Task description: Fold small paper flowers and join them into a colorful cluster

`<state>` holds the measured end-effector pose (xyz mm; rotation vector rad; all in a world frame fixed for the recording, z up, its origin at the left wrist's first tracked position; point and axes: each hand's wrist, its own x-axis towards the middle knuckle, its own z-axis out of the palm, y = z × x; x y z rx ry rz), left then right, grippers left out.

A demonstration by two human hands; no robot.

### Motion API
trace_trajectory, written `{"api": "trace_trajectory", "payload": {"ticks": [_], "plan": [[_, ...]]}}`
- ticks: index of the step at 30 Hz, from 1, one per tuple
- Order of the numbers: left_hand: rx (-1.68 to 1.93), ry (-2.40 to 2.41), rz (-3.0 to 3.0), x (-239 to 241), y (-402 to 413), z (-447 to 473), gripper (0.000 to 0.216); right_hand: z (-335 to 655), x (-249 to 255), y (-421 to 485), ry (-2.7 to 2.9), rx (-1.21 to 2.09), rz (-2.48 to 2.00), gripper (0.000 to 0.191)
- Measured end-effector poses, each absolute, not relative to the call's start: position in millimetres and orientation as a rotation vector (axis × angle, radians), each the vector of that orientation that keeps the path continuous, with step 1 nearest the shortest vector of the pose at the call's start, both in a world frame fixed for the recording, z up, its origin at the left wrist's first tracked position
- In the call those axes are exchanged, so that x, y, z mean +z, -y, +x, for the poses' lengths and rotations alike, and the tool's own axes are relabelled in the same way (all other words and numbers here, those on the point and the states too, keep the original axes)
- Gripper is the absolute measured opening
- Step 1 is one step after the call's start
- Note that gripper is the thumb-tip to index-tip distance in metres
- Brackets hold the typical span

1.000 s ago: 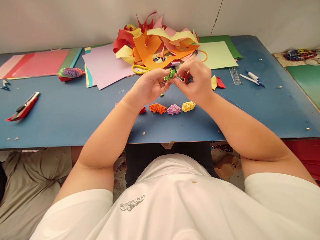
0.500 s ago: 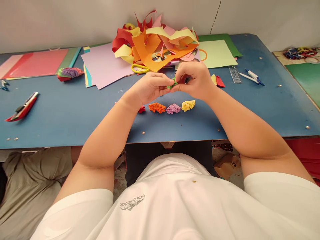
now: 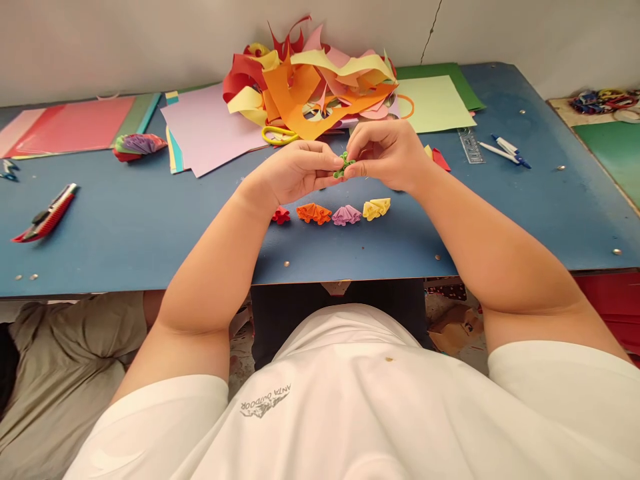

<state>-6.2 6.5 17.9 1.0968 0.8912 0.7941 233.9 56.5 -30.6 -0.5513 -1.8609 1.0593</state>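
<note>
We've got the green paper piece (image 3: 344, 165) btwn both hands, just beyond the orange frill (image 3: 314, 213): L hand (image 3: 297, 170) pinches its left side, R hand (image 3: 387, 153) its right, thumbs near fingertips; equally near, long axis unclear.

The left hand (image 3: 305, 170) and right hand (image 3: 387, 155) pinch a green paper piece (image 3: 344, 165) above the blue table (image 3: 200, 220).
</note>
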Motion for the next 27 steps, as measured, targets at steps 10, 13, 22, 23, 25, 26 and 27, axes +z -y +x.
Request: {"api": "trace_trajectory", "payload": {"ticks": [10,13,22,23,25,26,27], "plan": [[0.755,-0.878,1.034,15.5,-9.4,-8.5,0.040,236.0,-26.2,-51.2,1.879,1.048,-0.589,0.059],[0.803,-0.845,1.001,11.9,-10.7,-8.7,0.037,237.1,-25.9,-44.6,1.919,0.823,-0.675,0.045],[0.880,-0.876,0.998,14.3,-8.8,-4.2,0.027,239.8,-42.8,-50.7,2.077,0.382,-0.695,0.027],[0.882,-0.883,1.004,14.2,-8.8,-3.6,0.024,240.0,-45.0,-51.6,2.090,0.347,-0.693,0.024],[0.885,-0.894,1.004,13.9,-9.2,-2.6,0.024,239.7,-48.1,-52.2,2.100,0.285,-0.695,0.019],[0.883,-0.891,0.997,13.7,-9.6,-2.4,0.024,239.1,-49.0,-52.0,2.096,0.262,-0.697,0.017],[0.884,-0.886,0.986,13.3,-10.2,-2.4,0.023,238.3,-49.2,-51.4,2.090,0.246,-0.698,0.015]]}}
